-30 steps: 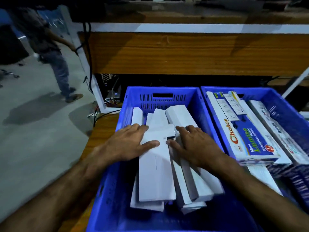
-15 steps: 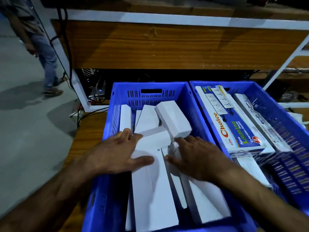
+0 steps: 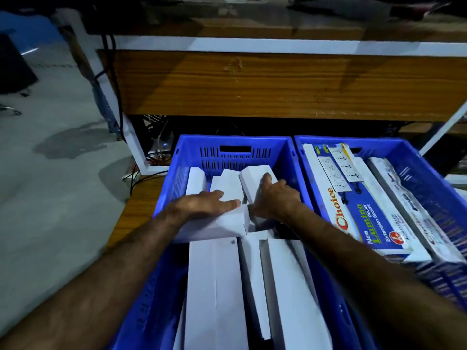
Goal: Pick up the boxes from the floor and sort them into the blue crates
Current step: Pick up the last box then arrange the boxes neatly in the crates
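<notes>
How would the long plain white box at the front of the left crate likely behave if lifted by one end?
The long white box looks like thin folded card with flat faces, so it is probably stiff and fairly light. Its length suggests that it might tip or sag if held at one end. It should not roll; its smooth faces could slide over the neighbouring white boxes.

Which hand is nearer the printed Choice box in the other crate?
Right. The right hand works among the white boxes by the wall next to the Choice box; the left hand rests on a white box farther away.
</notes>
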